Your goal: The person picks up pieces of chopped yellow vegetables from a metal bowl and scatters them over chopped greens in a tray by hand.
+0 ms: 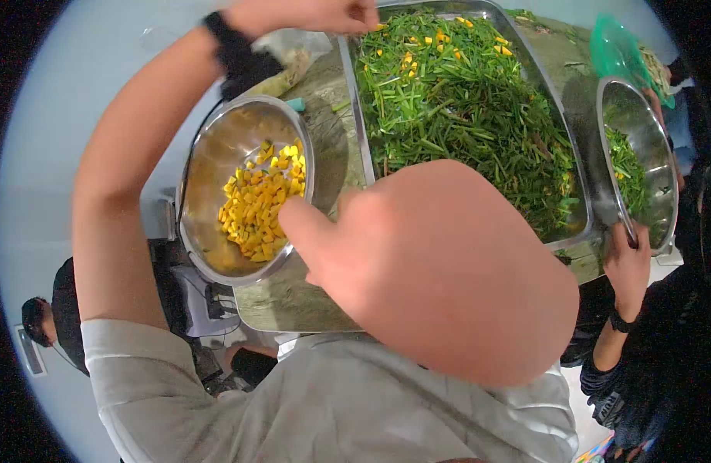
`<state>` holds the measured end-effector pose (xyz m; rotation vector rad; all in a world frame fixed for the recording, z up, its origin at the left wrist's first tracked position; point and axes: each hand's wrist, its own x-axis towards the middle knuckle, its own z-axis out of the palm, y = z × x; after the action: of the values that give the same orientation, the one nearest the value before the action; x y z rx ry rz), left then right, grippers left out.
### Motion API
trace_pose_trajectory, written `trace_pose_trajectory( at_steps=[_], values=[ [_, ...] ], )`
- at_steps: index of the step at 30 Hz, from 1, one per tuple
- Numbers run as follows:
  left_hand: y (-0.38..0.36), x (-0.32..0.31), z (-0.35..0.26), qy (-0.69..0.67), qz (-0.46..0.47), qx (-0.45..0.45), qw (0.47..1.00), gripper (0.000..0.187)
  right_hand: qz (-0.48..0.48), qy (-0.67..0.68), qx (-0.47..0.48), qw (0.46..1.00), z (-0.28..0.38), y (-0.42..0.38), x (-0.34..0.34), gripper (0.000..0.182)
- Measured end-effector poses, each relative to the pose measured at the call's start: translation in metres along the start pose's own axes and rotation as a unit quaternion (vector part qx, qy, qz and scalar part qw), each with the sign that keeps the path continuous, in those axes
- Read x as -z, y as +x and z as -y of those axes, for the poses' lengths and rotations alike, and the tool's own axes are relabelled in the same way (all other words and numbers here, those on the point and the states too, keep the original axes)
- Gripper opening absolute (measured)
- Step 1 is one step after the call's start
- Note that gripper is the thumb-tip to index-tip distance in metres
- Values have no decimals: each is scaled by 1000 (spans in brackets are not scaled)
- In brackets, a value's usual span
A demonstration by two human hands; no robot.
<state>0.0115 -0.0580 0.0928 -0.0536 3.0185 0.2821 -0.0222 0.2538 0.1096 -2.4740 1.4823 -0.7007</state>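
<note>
A round metal bowl [205, 154] with diced yellow pumpkin [251, 204] tilts toward me at the table's left side. My right hand [332, 239] is at its near right rim, one digit over the inside, the other fingers mostly hidden. My left hand [320, 14] is raised over the far left corner of a large metal tray [356, 116], its fingers curled; what they hold is hidden. A yellow piece shows right at its fingertips. Chopped green stems [463, 116] fill the tray, with scattered pumpkin pieces [440, 38] on top at the far end.
To the right, another person's hand [627, 262] grips a metal bowl [656, 139] holding chopped greens. A green plastic bag [621, 54] is behind it. A clear bag [293, 58] lies beyond my bowl. Another person [66, 309] is at far left.
</note>
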Motion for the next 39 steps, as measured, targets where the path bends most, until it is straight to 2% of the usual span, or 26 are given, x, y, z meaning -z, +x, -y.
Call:
trace_pose_trajectory(
  at_steps=[2,4,7,8,11,14,17,20,26,29,32,35,39],
  values=[
    [43,-30,25,9,46,26,999,20,9,-28,-15,999,0,2,4,17],
    [74,-43,18,135,139,50,980,19,10,-33,-21,999,0,1,4,17],
    [86,-55,9,73,154,63,983,17,8,-16,-19,1000,-3,0,2,18],
    [100,-92,50,69,111,14,991,21,11,-13,-19,1000,-3,-1,3,18],
    [107,-105,62,81,75,24,994,27,21,-10,-20,1000,-1,-1,7,19],
    [103,-101,49,126,59,5,990,27,29,-8,-24,999,-2,-1,9,20],
    [107,-102,42,137,97,64,984,28,33,-8,-24,999,0,0,11,22],
    [110,-108,51,130,78,21,988,29,38,-10,-25,999,1,0,11,23],
    [102,-114,59,-64,88,63,992,24,54,-4,-29,998,0,4,15,26],
    [101,-120,72,-45,83,62,994,27,58,-10,-30,998,2,6,13,26],
    [89,-105,55,13,17,-32,999,27,64,-6,-30,997,2,8,12,27],
    [89,-98,38,-25,70,-26,997,21,69,-5,-31,997,2,8,13,27],
    [92,-112,44,-3,49,-14,999,17,67,-8,-37,997,2,8,9,26]
  ],
)
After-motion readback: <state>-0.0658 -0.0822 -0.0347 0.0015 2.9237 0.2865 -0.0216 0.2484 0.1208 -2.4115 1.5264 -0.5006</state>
